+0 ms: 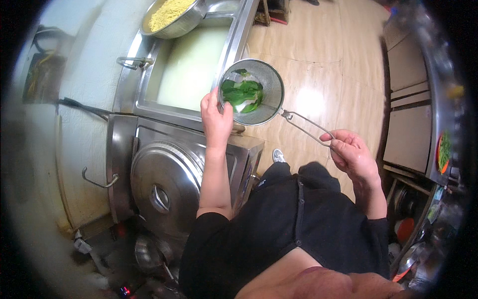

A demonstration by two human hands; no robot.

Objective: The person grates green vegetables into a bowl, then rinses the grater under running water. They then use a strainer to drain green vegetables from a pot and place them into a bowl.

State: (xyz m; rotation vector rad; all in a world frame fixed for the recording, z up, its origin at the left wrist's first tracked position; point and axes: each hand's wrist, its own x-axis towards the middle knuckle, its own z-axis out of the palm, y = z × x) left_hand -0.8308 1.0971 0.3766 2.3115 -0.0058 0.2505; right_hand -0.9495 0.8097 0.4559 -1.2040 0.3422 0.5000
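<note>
A round wire-mesh strainer [272, 89] is held out over the floor, beside the front edge of a steel vat [228, 41]. Wet dark green leaves [242, 93] lie in a clump inside its bowl. My right hand [349, 151] grips the end of the strainer's long wire handle [310, 129]. At the opposite side, my left hand [218, 116] holds the strainer's rim, with the thumb on the inner side near the leaves. Cloudy whitish liquid [188, 67] fills the vat just left of the strainer.
A steel bowl of yellow noodles [175, 28] rests at the vat's far end. A large lidded pot [164, 179] sits in the steel stove unit to my left, near a bent metal tap [101, 181]. Along the right runs a steel counter [433, 123] bearing a plate of chopped greens [443, 151].
</note>
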